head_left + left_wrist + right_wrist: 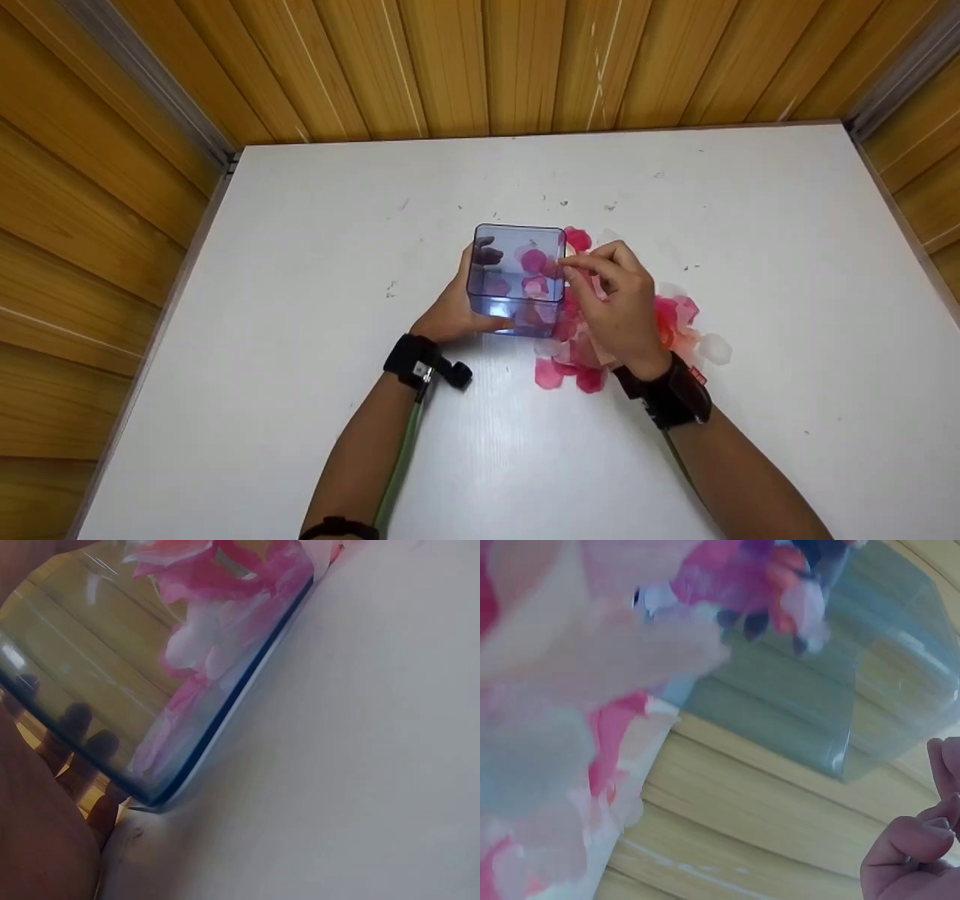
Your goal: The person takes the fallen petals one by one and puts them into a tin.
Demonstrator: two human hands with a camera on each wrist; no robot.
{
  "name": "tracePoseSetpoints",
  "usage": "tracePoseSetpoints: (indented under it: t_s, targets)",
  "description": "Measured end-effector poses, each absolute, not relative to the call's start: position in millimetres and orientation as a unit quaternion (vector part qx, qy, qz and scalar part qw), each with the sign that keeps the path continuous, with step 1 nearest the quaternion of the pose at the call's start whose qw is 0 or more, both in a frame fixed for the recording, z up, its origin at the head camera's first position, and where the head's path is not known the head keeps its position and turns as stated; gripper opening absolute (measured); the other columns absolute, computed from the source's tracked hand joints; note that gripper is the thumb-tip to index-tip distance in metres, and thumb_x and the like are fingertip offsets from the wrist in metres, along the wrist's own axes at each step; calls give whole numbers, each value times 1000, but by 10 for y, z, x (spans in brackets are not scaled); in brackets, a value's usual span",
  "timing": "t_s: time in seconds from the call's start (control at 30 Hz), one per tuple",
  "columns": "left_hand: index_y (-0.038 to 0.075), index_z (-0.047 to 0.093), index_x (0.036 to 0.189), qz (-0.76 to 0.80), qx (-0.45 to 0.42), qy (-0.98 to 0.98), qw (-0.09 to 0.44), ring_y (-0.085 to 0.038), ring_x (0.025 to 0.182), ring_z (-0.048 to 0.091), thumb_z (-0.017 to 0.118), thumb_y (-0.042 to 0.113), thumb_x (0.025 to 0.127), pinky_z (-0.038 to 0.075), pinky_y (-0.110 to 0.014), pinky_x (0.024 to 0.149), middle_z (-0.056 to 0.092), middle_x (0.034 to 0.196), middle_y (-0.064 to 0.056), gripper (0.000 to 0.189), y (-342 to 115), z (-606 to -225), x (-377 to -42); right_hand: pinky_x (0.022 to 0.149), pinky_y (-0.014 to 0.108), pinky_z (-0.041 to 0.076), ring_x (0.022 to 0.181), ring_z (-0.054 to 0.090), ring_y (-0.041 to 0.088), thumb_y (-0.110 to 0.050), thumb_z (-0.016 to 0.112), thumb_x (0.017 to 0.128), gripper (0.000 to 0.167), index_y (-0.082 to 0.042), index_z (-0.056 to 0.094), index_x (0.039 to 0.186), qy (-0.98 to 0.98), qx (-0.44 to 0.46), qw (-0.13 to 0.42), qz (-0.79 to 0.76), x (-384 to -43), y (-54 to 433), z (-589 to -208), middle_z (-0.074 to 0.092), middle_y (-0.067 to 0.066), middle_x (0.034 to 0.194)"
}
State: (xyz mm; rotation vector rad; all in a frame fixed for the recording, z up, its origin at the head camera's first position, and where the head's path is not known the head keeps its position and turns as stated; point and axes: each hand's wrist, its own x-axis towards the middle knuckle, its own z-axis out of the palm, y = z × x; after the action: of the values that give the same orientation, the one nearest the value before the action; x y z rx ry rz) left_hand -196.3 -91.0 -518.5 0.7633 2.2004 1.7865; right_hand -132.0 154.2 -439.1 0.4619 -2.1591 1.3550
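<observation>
A see-through blue-tinted square box is gripped by my left hand from its left side, the thumb along the near wall. Through its walls show several pink and white petals, and fingers of my left hand appear behind it in the left wrist view. At the box's right rim, my right hand has its thumb and index fingertip together, with a reddish petal at the tips. In the right wrist view the curled fingers are at the lower right; the petal is not clear there.
A loose pile of pink, red and white petals lies right of the box, partly beneath my right hand. They rest on a white table with small dark marks. Wood-patterned panels stand along the back and sides.
</observation>
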Motion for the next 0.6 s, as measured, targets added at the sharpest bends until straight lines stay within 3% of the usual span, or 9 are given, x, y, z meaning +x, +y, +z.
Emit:
tracePoseSetpoints:
  t_s: [0.17, 0.27, 0.5, 0.6]
  targets:
    - [27, 19, 159, 601, 257, 750, 96, -28, 136, 47, 98, 25, 68, 42, -43, 112, 42, 153, -14, 121, -908, -5168, -1956, 62, 23, 33, 78, 46, 16, -2, 73, 94, 13, 0, 80, 105, -825, 136, 287, 467, -1415, 1837, -4309, 54, 15, 85]
    - [24, 19, 160, 603, 256, 749, 98, -28, 136, 47, 98, 25, 67, 43, -44, 112, 42, 153, -14, 122, -906, -5168, -1963, 68, 28, 35, 80, 48, 20, -3, 73, 95, 14, 0, 80, 107, -865, 96, 255, 421, -1486, 2073, -4308, 55, 18, 87]
    - [17, 17, 161, 611, 251, 744, 104, -30, 132, 50, 98, 26, 68, 46, -43, 109, 42, 153, -13, 124, -903, -5183, -1966, 74, 47, 53, 92, 54, 36, -7, 71, 96, 26, 0, 74, 121, -959, 27, 10, 280, -1577, 2503, -4487, 58, 23, 100]
    - [20, 18, 161, 612, 251, 743, 103, -30, 130, 51, 98, 27, 68, 47, -43, 108, 42, 152, -13, 124, -905, -5192, -1959, 76, 49, 55, 92, 55, 37, -9, 70, 96, 31, 1, 72, 125, -965, 33, -42, 257, -1620, 2544, -4598, 58, 25, 100]
